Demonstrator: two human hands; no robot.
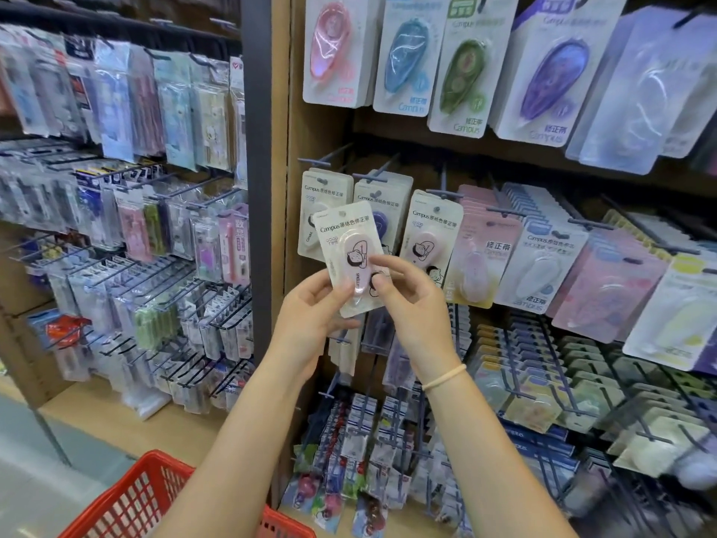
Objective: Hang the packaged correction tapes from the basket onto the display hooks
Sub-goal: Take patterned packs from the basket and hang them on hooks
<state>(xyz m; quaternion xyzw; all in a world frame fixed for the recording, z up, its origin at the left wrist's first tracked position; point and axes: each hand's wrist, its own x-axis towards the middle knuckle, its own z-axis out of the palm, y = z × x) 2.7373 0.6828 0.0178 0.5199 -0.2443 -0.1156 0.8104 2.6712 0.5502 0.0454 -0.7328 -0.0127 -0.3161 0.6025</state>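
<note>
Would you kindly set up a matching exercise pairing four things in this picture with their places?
Things:
1. held pack
2. basket
3. wristband
4. green pack

Places:
A. bottom left, below the arms
B. top row of hooks
C. between both hands, before the middle row
D. on the right forearm

Pairs: 1-C, 2-A, 3-D, 4-B. The left hand and right hand both pinch the held pack.
</note>
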